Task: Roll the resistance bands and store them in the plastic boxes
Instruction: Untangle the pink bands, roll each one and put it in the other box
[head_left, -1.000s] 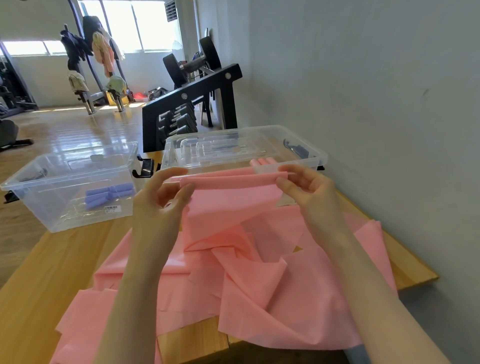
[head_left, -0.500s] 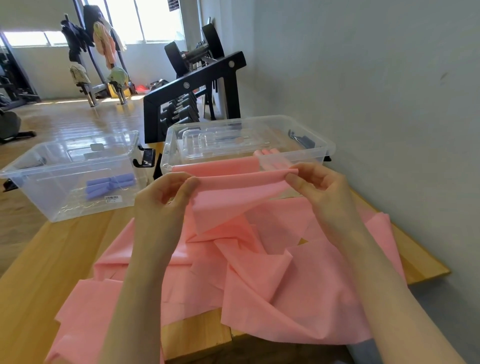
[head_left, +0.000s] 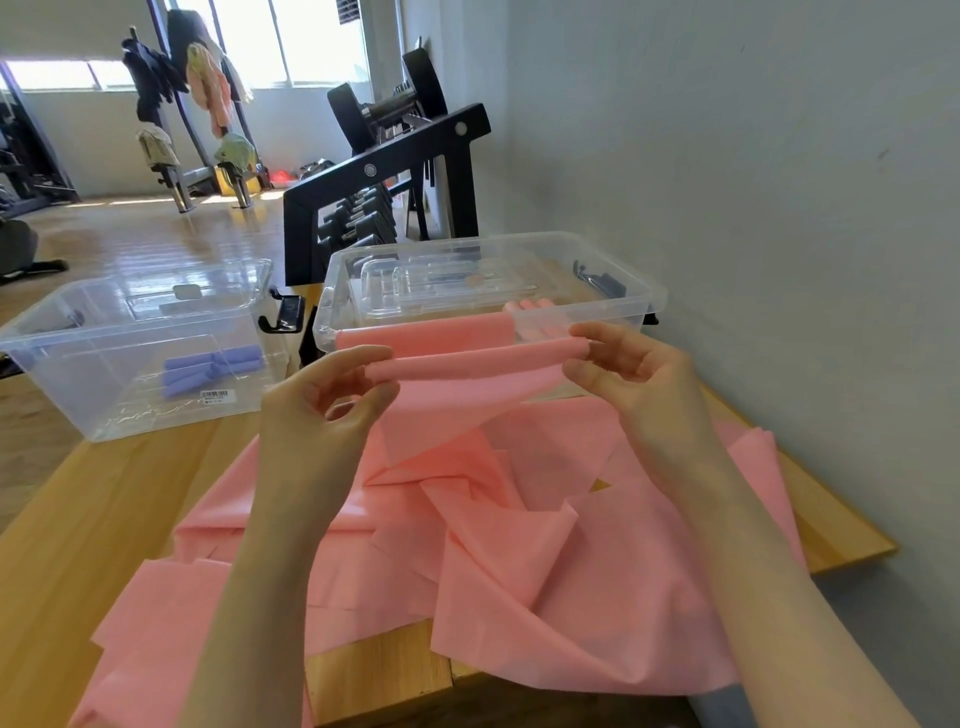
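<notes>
I see a wooden table (head_left: 88, 525) filling the lower frame. On it: two clear plastic boxes (head_left: 67, 395) (head_left: 631, 283) at upper left and upper centre, and crumpled pink bands (head_left: 524, 561) spread across the middle, overhanging the near edge.

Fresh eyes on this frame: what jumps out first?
The big pink band heaped over the near half of the wooden table, with the left hand and right hand pinching its rolled top edge held up in the middle. Behind stand two clear plastic boxes: the left box holds purple rolls, the right box pink rolls.
</notes>
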